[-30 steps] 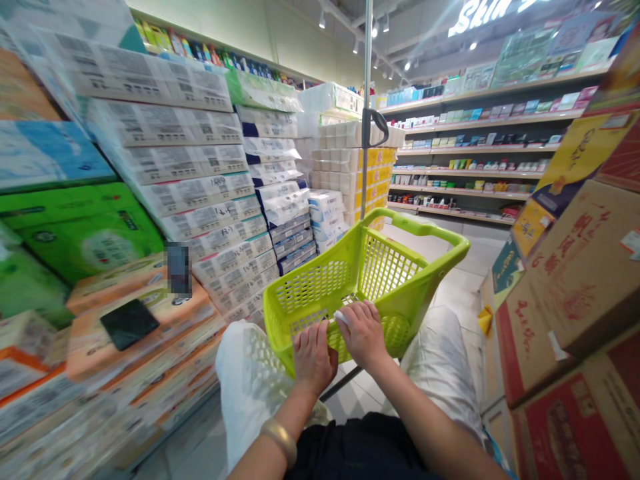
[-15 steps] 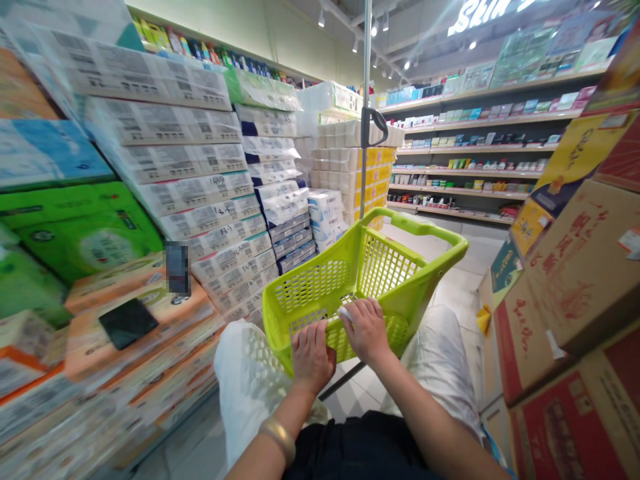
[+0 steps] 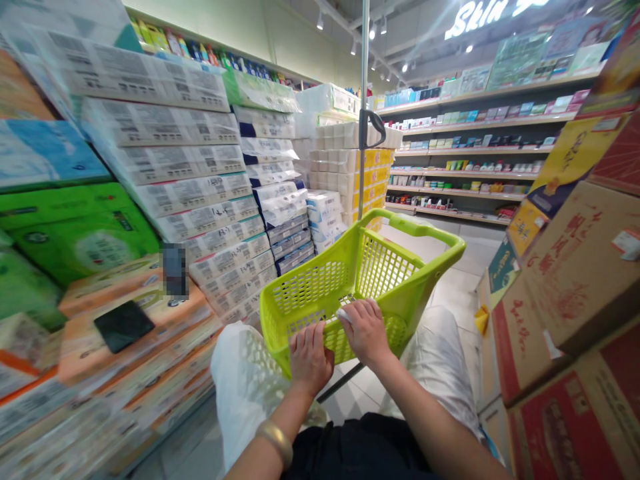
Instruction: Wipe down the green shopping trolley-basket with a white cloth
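Observation:
A lime-green plastic shopping cart (image 3: 310, 283) with perforated walls stands tilted between my knees. My left hand (image 3: 311, 358) is closed over its near rim, fingers curled to the inside. To the right of it, my right hand (image 3: 367, 331) grips the same rim. A small white piece (image 3: 343, 314), perhaps tissue, shows at the right thumb; I cannot make out what it is. The cart's inside looks bare where it shows. At its far side is a raised handle bar (image 3: 425, 230).
Wrapped paper packs (image 3: 175, 160) are piled high on the left. A dark flat object (image 3: 123, 325) and a pixelated item (image 3: 175, 270) lie on orange packs. Cardboard boxes (image 3: 575, 267) line the right. Behind the cart rise a metal pole (image 3: 363, 73) and product shelves (image 3: 465, 150).
The view has shifted very slightly, so the surroundings sit a little further left. Both hands keep their hold on the cart's rim.

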Action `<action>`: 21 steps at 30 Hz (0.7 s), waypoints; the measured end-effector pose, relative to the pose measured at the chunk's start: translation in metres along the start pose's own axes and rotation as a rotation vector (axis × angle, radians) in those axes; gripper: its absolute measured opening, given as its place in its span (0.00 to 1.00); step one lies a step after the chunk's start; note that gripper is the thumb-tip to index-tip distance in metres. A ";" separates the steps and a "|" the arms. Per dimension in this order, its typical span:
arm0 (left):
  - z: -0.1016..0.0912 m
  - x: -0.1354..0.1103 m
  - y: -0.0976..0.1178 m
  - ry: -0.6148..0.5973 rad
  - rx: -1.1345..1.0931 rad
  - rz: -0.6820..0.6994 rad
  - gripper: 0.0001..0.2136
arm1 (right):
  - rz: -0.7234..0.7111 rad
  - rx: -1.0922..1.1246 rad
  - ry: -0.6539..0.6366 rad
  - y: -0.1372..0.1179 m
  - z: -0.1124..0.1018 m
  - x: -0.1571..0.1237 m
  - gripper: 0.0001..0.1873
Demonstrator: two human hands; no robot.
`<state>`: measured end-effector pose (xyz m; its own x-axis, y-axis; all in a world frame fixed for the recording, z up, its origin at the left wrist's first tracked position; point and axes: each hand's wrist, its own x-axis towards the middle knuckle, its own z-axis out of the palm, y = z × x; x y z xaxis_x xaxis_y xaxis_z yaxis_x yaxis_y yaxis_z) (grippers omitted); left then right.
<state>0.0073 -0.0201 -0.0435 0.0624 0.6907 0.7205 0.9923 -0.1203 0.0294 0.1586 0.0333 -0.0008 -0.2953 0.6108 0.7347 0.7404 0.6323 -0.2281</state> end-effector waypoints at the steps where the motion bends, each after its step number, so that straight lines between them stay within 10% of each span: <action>1: -0.001 0.001 0.001 -0.006 -0.002 -0.011 0.24 | 0.027 -0.021 0.020 0.005 -0.002 0.002 0.08; 9: 0.000 0.005 0.001 0.000 -0.005 0.001 0.23 | -0.011 0.029 -0.012 -0.016 0.009 -0.001 0.07; 17: -0.004 0.010 -0.016 -0.026 -0.013 0.010 0.22 | 0.048 -0.192 0.077 0.066 -0.031 0.021 0.09; 21: -0.009 0.024 0.002 0.008 -0.002 -0.088 0.24 | 0.088 -0.177 0.098 0.052 -0.024 0.022 0.09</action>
<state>0.0095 -0.0096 -0.0198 -0.0254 0.6931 0.7204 0.9937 -0.0610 0.0937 0.2057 0.0678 0.0187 -0.1717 0.6051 0.7774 0.8577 0.4800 -0.1843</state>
